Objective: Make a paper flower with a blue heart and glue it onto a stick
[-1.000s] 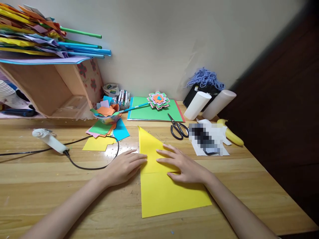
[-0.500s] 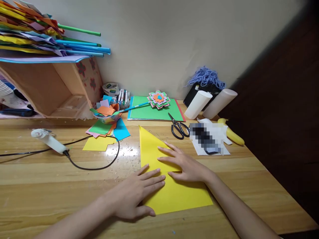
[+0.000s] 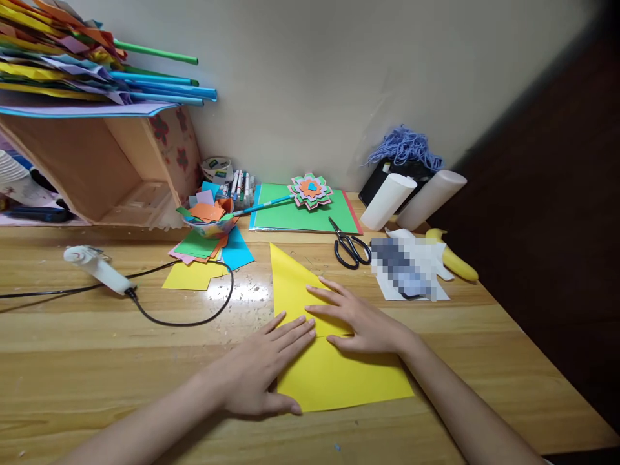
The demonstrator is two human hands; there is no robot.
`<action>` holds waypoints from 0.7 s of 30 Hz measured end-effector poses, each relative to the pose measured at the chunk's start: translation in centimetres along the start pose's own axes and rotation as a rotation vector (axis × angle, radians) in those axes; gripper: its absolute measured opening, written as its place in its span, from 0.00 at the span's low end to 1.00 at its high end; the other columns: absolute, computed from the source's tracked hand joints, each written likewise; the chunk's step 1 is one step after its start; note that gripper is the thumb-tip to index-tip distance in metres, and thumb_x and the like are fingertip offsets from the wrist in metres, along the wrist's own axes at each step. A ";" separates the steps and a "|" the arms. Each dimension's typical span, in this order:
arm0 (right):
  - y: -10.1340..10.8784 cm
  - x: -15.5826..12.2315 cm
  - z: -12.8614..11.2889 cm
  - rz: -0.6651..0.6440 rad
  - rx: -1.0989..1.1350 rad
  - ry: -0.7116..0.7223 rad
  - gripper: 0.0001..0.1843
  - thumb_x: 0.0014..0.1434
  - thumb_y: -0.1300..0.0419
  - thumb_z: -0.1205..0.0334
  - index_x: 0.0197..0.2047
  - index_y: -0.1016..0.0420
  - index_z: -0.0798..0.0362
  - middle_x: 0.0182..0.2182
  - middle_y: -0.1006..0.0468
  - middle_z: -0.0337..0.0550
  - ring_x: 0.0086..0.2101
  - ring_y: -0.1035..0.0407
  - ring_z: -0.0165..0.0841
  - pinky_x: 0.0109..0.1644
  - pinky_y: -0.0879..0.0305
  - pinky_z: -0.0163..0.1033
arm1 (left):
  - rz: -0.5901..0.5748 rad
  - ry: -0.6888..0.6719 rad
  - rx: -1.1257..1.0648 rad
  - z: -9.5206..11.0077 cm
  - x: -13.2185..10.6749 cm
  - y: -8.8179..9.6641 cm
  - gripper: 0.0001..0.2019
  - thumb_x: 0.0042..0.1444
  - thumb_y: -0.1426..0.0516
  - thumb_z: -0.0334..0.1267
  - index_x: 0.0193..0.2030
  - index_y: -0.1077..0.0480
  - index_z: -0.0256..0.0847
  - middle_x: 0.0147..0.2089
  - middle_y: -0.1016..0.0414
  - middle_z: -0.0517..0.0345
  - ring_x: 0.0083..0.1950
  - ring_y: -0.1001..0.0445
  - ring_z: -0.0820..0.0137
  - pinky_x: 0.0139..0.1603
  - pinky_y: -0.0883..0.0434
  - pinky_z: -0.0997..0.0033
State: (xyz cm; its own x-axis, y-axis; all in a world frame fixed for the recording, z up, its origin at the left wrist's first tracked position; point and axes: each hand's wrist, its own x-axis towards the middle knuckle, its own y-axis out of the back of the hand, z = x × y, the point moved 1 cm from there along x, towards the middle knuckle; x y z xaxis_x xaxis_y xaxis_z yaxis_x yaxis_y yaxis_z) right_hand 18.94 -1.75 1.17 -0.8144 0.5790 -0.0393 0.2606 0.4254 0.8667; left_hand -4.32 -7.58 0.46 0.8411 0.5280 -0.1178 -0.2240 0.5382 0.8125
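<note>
A yellow sheet of paper lies on the wooden table in front of me, its upper part folded over to a slanting edge that ends in a point at the far left. My left hand rests flat on the sheet's left side, fingers stretched out and thumb near the bottom edge. On the folded part lies my right hand, fingers spread and palm down. The fingertips of both hands press the paper, and neither hand grips anything.
Black-handled scissors lie beyond the paper, beside a blurred item on white paper. A white glue gun with a looping black cable lies left. Behind are a bowl of paper scraps, a paper flower on green sheets, and a banana.
My left hand has slid slightly up and left along the paper, its fingers now closer together. My right hand has stayed nearly still, and the view has shifted a little.
</note>
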 end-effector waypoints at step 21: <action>2.8 -12.9 9.2 0.853 -0.274 -0.666 0.16 0.58 0.54 0.68 0.46 0.32 0.51 0.46 0.29 0.49 0.50 0.37 0.41 0.53 0.41 0.49 | 0.055 0.039 0.137 -0.4 0.2 -0.3 0.37 0.56 0.51 0.51 0.67 0.68 0.50 0.68 0.62 0.58 0.67 0.56 0.58 0.64 0.51 0.47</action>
State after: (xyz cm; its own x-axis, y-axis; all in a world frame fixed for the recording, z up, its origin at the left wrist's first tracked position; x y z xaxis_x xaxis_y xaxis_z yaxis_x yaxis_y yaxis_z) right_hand 34.93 -1.65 -0.48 0.0383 0.9004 0.4335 0.4114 -0.4095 0.8143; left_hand -4.31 -7.37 -0.02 0.8090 0.5808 -0.0904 -0.1981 0.4143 0.8883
